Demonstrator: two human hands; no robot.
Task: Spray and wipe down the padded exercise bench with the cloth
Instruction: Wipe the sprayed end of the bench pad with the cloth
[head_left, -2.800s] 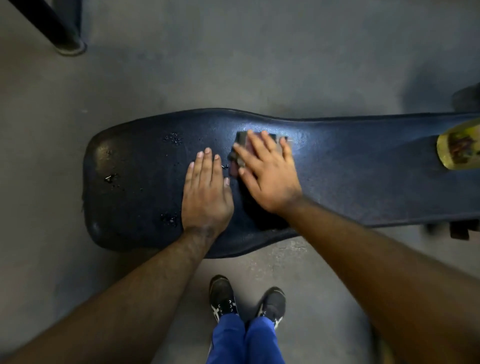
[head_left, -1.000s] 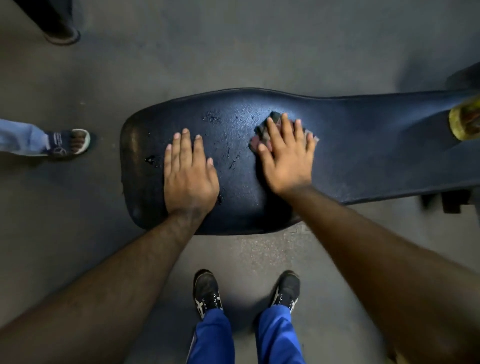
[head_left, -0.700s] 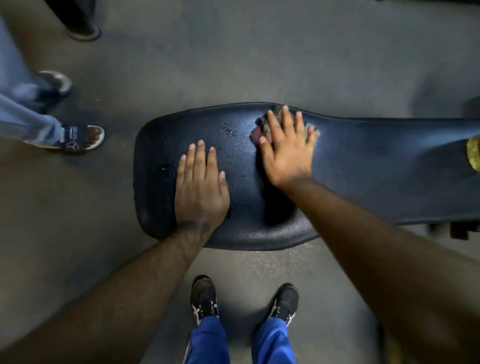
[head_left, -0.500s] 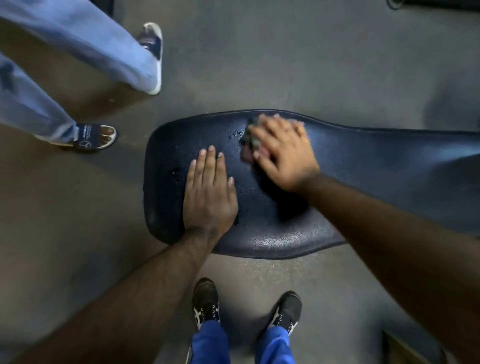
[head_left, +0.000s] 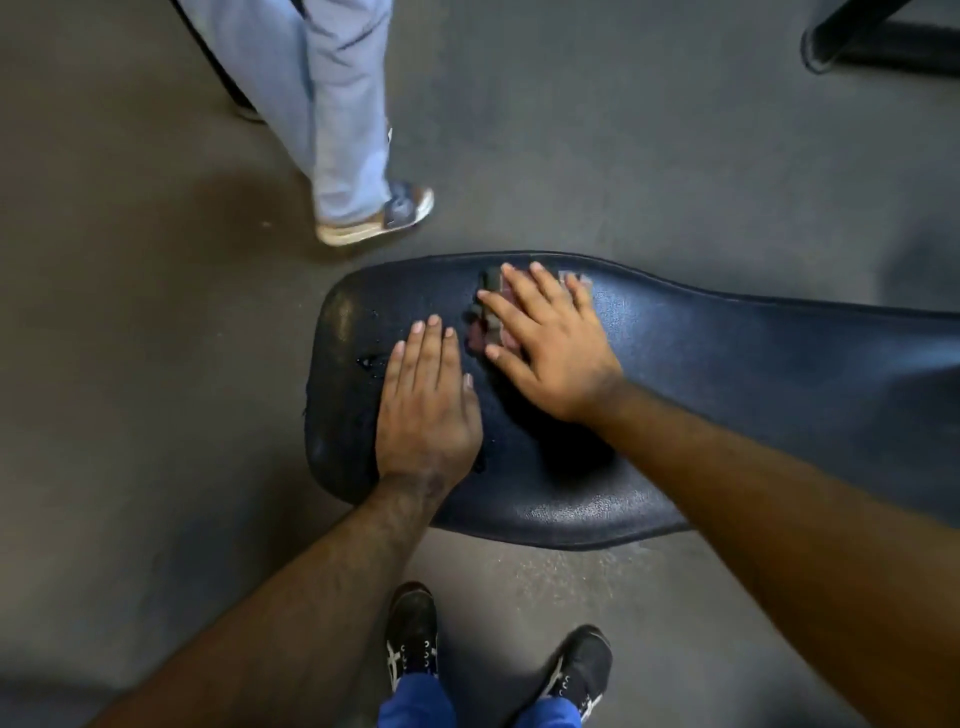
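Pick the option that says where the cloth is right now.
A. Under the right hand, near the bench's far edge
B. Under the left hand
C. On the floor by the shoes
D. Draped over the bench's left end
A: the cloth shows from beneath the flat right hand near the far edge of the bench.

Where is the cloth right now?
In the head view, the cloth lies on the far side of the dark padded bench, pressed flat under the fingers of the right hand, just right of the left hand.
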